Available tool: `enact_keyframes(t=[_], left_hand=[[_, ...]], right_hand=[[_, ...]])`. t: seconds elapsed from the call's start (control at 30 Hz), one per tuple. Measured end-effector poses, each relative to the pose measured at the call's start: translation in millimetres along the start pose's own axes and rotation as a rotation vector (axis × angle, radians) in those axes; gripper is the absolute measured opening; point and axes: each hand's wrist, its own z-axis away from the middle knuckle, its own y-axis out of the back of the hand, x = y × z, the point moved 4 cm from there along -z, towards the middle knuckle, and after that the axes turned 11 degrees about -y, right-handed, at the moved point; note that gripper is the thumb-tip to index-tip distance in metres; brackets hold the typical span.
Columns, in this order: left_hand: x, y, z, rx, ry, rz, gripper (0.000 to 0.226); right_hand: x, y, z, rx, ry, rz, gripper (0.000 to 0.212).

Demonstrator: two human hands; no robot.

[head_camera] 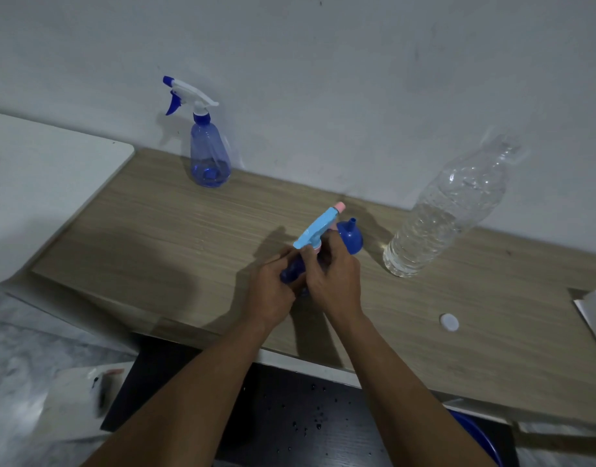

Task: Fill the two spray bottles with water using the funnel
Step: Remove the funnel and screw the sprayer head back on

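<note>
Dark-blue spray bottle (289, 273) clasped round its body by left hand (273, 293) over the middle of wooden table (155, 230), right hand (335, 281) pinching the collar under its light-blue trigger head (318, 228). Blue funnel (351, 238) just behind, spout up. Second spray bottle (209, 153) upright by the wall at left; clear water bottle (441, 217), uncapped, at right, white cap (449, 322) nearer.

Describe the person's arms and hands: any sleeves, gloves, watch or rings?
Nothing is worn. The left hand and right hand are bare, with no gloves, rings or markings visible. The left forearm and right forearm are bare up to the frame edge: no sleeve, watch or band in view.
</note>
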Motion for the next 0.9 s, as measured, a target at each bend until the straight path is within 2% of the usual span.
enact_keyframes(t=[0.17, 0.3, 0.43, 0.63, 0.8, 0.9], left_hand=[[1.5, -0.4, 0.5, 0.011, 0.027, 0.023, 0.050], [3.9, -1.0, 1.0, 0.037, 0.038, 0.052, 0.047], [1.9, -2.8, 0.6, 0.050, 0.010, 0.027, 0.043], [1.3, -0.9, 0.9, 0.034, -0.005, 0.005, 0.045], [-0.1, -1.7, 1.6, 0.041, 0.044, 0.003, 0.039], [1.3, -0.7, 0.5, 0.026, 0.040, -0.005, 0.041]], right_hand=[[2.0, -1.1, -1.6, 0.049, -0.114, -0.066, 0.024], [2.3, -4.0, -2.9, 0.051, -0.131, -0.042, 0.029], [1.4, -4.9, -3.9, 0.044, -0.075, 0.019, 0.017], [0.7, -0.8, -1.5, -0.021, -0.049, 0.018, 0.016], [-0.8, 1.3, -2.4, -0.016, -0.122, -0.040, 0.028], [0.4, 2.2, -0.9, -0.074, -0.057, -0.064, 0.015]])
